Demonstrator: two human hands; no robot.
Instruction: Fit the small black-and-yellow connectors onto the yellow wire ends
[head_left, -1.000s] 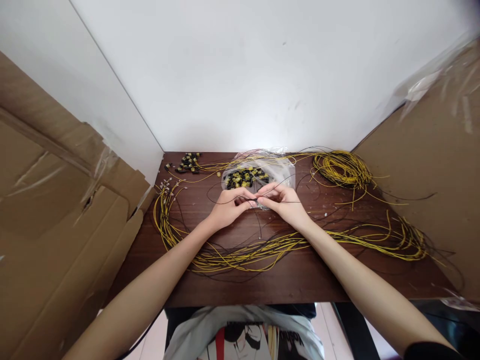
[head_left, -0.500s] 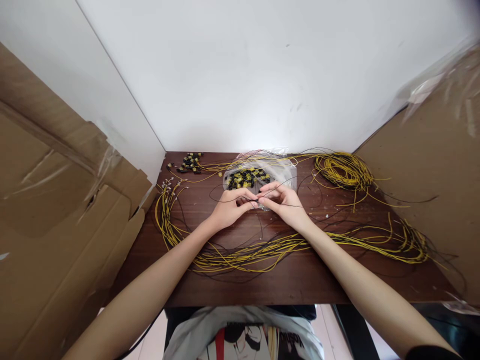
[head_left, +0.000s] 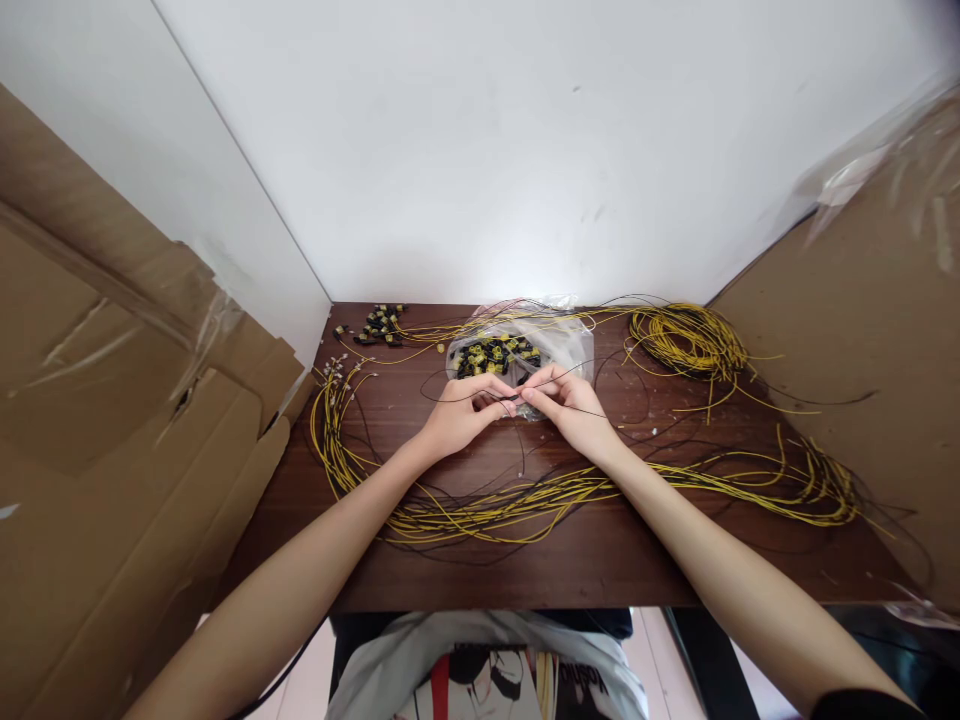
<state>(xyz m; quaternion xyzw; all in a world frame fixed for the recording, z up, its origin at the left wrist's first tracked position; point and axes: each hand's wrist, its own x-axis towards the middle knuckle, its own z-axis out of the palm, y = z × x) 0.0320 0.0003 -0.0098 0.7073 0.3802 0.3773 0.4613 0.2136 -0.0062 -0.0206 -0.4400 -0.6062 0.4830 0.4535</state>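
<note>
Above the middle of the table my left hand pinches a small black part between thumb and fingertips. My right hand is closed on a thin black wire right beside that part. Whether the wire runs into the black part is too small to tell. Behind the fingers lies a clear plastic bag holding many black-and-yellow connector pieces. A long bundle of yellow and black wires curves across the table under both forearms.
At the back left sits a pile of black-and-yellow pieces with wires leading from it. A coil of yellow wire lies at the back right. Cardboard sheets flank the brown table, and a white wall stands behind.
My right fingertips have drawn slightly right, away from my left ones, so more of the black part shows between them. My left hand stays in place.
</note>
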